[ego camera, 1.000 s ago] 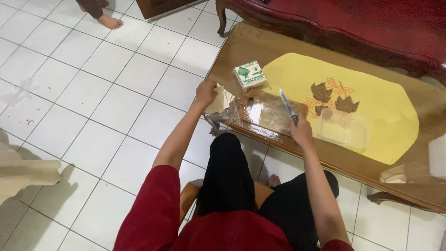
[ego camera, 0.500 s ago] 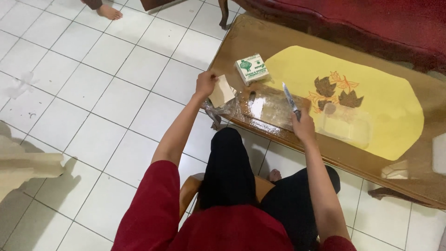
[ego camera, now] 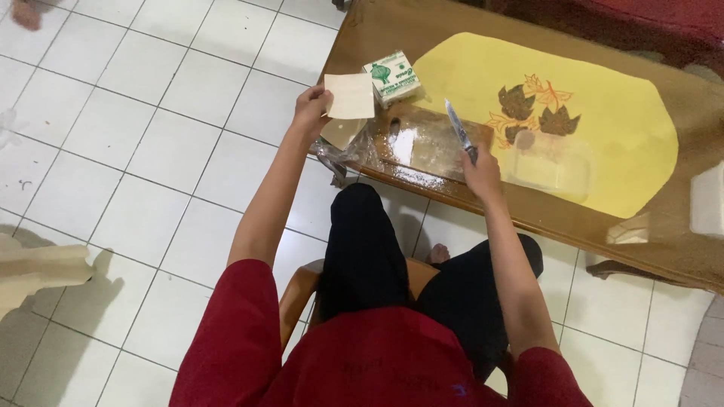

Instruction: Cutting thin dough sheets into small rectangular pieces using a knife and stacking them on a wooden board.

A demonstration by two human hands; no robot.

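Seen from above: white tiled floor (ego camera: 136, 151), taking most of the left side. On the right, long brown glossy wooden worktop (ego camera: 679, 249), running slantwise. Lying on it, large yellow oval mat (ego camera: 618, 128) with brown and orange leaf pattern. Near the worktop's front edge, brown wooden cutting board (ego camera: 422, 143), wrapped in clear shiny plastic film (ego camera: 354, 154); film bunched and hanging a little over the edge at the left end of the board. Partly on the mat, just right of the board, clear plastic tray (ego camera: 547, 166), hard to make out. Just behind the board's left end, small white cardboard box with green print (ego camera: 392, 78), touching the mat's left edge.

Left hand (ego camera: 311, 109) raised above the worktop's left corner, thumb and fingers pinched on the left edge of a thin pale cream square sheet (ego camera: 350, 96), held up flat, close beside the box, apart from the board below. Under it, another pale piece (ego camera: 341, 132) resting on the film. Right hand (ego camera: 481, 169) at the board's right end, closed around the handle of a small knife with a grey metal blade (ego camera: 457, 128), blade pointing up and away over the board.
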